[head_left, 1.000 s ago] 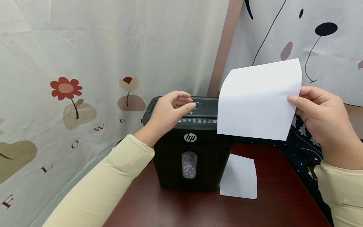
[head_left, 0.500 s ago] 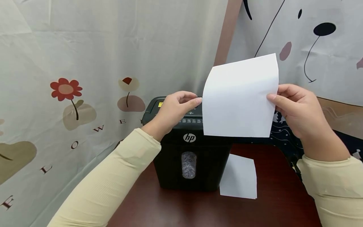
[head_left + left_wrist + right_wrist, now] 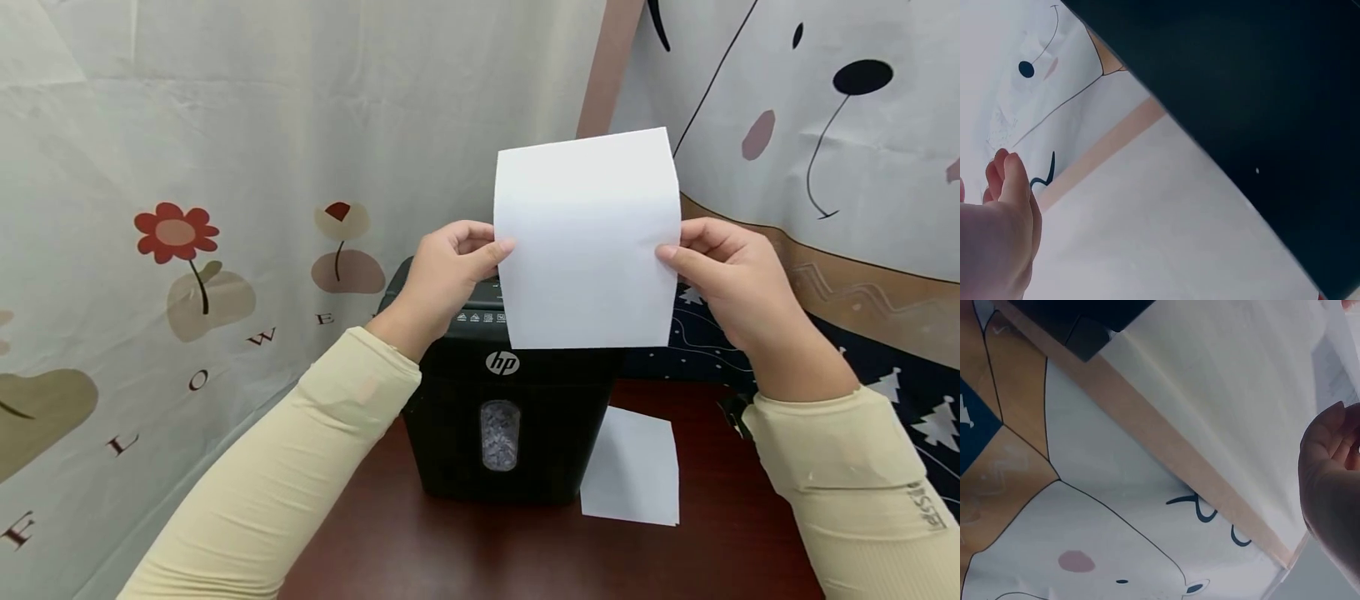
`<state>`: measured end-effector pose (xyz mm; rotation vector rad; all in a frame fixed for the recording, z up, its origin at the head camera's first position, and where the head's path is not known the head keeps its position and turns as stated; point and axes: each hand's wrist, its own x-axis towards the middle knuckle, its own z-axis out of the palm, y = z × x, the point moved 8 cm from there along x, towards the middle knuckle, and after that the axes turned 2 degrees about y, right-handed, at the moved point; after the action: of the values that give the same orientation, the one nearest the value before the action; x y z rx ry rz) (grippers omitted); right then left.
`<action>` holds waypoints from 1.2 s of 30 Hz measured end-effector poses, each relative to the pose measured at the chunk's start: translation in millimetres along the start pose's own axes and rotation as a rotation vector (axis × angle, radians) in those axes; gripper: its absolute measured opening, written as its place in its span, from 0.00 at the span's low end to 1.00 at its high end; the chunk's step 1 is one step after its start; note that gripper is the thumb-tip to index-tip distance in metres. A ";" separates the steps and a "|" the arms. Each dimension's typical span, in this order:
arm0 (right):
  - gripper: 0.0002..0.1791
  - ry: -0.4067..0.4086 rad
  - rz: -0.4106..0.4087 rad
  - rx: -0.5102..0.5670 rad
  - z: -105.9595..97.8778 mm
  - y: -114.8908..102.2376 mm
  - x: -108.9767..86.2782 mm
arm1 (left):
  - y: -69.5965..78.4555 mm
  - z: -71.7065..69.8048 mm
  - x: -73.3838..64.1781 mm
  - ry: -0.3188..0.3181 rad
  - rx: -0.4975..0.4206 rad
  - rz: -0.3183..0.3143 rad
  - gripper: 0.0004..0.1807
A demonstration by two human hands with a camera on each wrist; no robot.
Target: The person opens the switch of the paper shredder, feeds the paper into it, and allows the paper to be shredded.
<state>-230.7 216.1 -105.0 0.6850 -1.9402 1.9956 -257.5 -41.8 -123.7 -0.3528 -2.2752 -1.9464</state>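
Observation:
A white sheet of paper (image 3: pixel 588 250) is held upright, slightly bowed, in front of the top of a black HP paper shredder (image 3: pixel 457 417). My left hand (image 3: pixel 442 279) pinches its left edge between thumb and fingers. On the opposite edge, my right hand (image 3: pixel 738 292) pinches the sheet the same way. The paper hides most of the shredder's top, including any feed slot. Only the left hand (image 3: pixel 1007 219) and part of the shredder's dark body (image 3: pixel 1241 125) show in the left wrist view. In the right wrist view the right hand (image 3: pixel 1335 469) sits at the right edge, beside the paper.
More white paper (image 3: pixel 630 467) lies on the dark red table (image 3: pixel 712 500), right of the shredder. Shreds show through the shredder's window (image 3: pixel 500 435). A printed curtain (image 3: pixel 262 150) hangs close behind and to the left. Dark patterned cloth (image 3: pixel 885 375) lies beyond the table's right side.
My right hand has brought the sheet leftward and slightly up, in front of the shredder. The left hand, free of the paper one second ago, now pinches its left edge.

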 end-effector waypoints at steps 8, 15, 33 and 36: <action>0.07 0.023 0.060 -0.177 4.7 6.6 14.0 | 3.2 -15.9 5.6 0.089 -0.001 -0.014 0.13; 0.05 0.000 0.063 -0.373 11.6 9.0 23.5 | 7.7 -26.0 8.8 0.119 -0.012 -0.006 0.10; 0.08 0.027 0.116 -0.407 22.1 29.3 42.5 | 9.8 -40.4 21.7 0.169 0.069 0.040 0.07; 0.07 0.031 0.133 -0.414 22.7 33.7 44.5 | 11.1 -41.6 24.3 0.173 0.082 0.058 0.07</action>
<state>-282.4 185.8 -111.5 0.4256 -2.3298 1.5773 -280.3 -78.8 -100.4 -0.2286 -2.2018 -1.7749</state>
